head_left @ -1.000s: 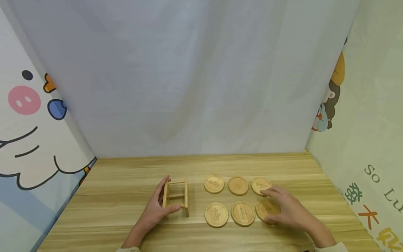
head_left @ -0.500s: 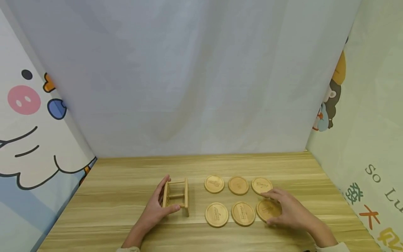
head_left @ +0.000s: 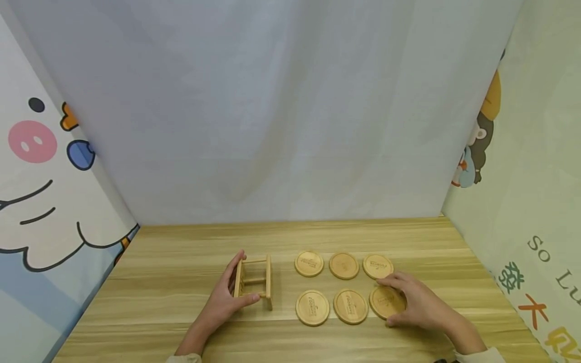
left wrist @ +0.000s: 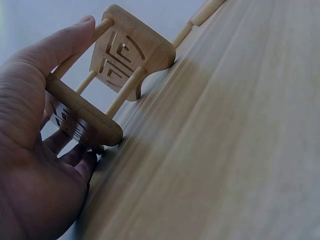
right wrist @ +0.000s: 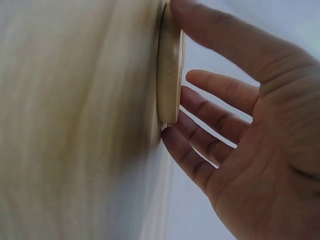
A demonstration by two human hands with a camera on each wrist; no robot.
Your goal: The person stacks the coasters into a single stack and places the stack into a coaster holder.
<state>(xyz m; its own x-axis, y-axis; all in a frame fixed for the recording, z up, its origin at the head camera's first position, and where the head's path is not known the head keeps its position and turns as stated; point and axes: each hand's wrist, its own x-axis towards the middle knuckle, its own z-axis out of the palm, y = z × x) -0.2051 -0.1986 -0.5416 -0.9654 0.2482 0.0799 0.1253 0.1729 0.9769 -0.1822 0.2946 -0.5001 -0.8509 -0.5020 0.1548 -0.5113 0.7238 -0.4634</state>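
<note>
My left hand (head_left: 225,297) grips a small wooden coaster holder (left wrist: 132,52), with the thumb along a top rod and the fingers behind one slotted side panel. The holder stands on the table. Several round wooden coasters lie flat in two rows to its right. My right hand (head_left: 419,305) holds the front-row rightmost coaster (head_left: 387,302) by its edge, thumb at the near side and fingers at the far side. In the right wrist view that coaster (right wrist: 169,75) appears edge-on, close against the tabletop, between thumb and fingertips. The palm stays off it.
The other coasters are the front left one (head_left: 312,308), front middle one (head_left: 351,306), back left one (head_left: 309,264), back middle one (head_left: 344,266) and back right one (head_left: 378,266). A pale curtain (head_left: 281,126) closes the wood-grain table's (head_left: 181,242) far edge; printed cloths hang at both sides.
The right thumb has slid off the coaster's face to its near edge, and the fingers have shifted slightly nearer. The left hand and the holder stay put.
</note>
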